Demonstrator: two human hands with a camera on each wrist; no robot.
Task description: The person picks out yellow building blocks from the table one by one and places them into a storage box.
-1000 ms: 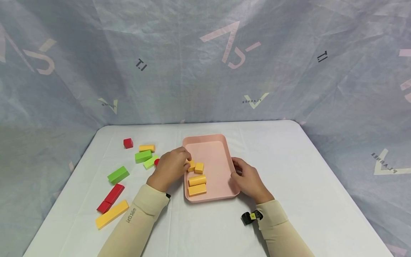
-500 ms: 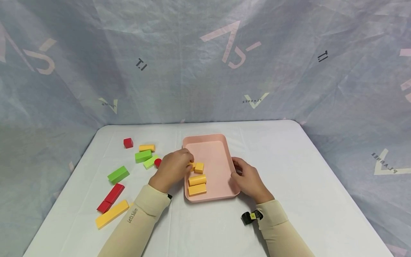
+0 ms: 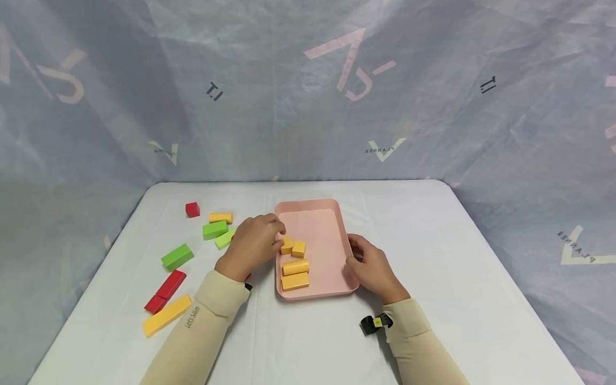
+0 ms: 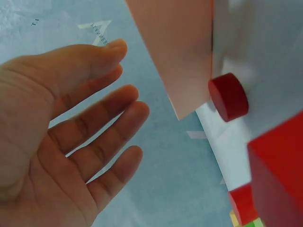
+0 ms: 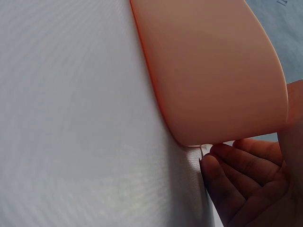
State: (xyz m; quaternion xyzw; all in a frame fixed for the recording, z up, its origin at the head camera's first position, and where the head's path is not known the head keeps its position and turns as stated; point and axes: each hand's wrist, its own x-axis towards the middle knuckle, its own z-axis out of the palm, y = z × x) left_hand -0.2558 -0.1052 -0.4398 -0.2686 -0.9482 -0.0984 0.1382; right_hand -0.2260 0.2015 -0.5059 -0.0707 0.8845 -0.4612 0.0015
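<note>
My left hand [image 3: 255,243] hovers at the left rim of a pink tray [image 3: 317,219], palm toward it, with nothing between its loosely bent fingers, as the left wrist view also shows. Just past those fingertips lie a yellow block [image 3: 286,246] and a yellow cube [image 3: 299,248], side by side in the tray. Below them are a yellow cylinder [image 3: 295,267] and a yellow rectangular block [image 3: 295,281]. My right hand [image 3: 375,267] holds the tray's right wall, thumb at the rim and fingers outside. In the left wrist view, a red disc-shaped block [image 4: 229,98] stands beside the tray wall.
Left of the tray lie green blocks [image 3: 177,257], a red cube [image 3: 192,209], a yellow cylinder [image 3: 221,217], red blocks [image 3: 170,284] and a long yellow block [image 3: 167,315]. The white table [image 3: 457,256] stands before a grey cloth backdrop [image 3: 269,96].
My left hand moved slightly right over the yellow block, then drew back left, uncovering it beside the cube. My right hand keeps its hold on the tray. The head view has shifted slightly.
</note>
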